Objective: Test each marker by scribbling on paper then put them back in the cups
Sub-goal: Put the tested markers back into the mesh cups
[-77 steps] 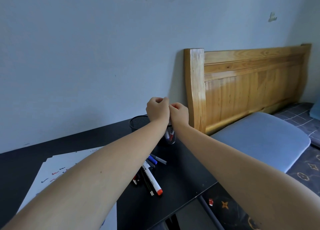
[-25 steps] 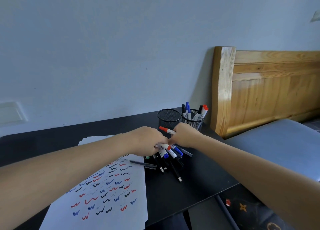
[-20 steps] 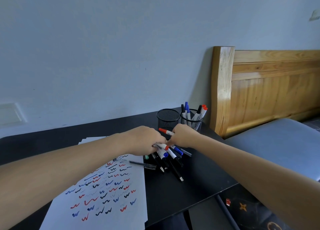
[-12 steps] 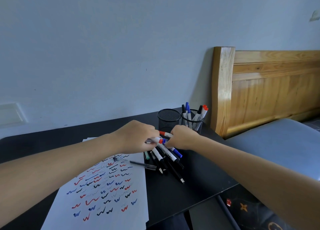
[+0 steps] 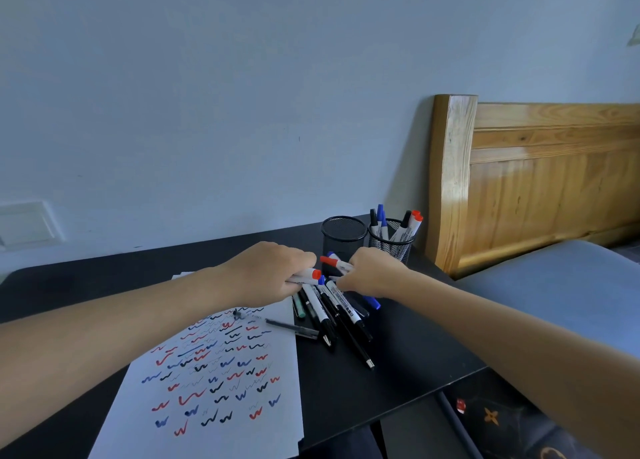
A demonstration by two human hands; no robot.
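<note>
Markers (image 5: pixel 332 308) lie in a loose pile on the black bench (image 5: pixel 408 358), in the middle of the frame, just right of the paper (image 5: pixel 214 382) that carries red, blue and black scribbles. The left hand (image 5: pixel 273 271) is over the upper left end of the pile. Its grip is curled around a white marker with red cap (image 5: pixel 306 274), which points to the right. The right hand (image 5: pixel 374 275) is just beside, and its grip pinches a second red-capped marker (image 5: pixel 334 263) that points to the upper left. Behind the hands stand two mesh cups side by side: the left cup (image 5: pixel 343 233) and the right cup (image 5: pixel 391 245), which holds several markers upright. A thin black pen (image 5: pixel 291 327) lies across the right edge of the paper.
</note>
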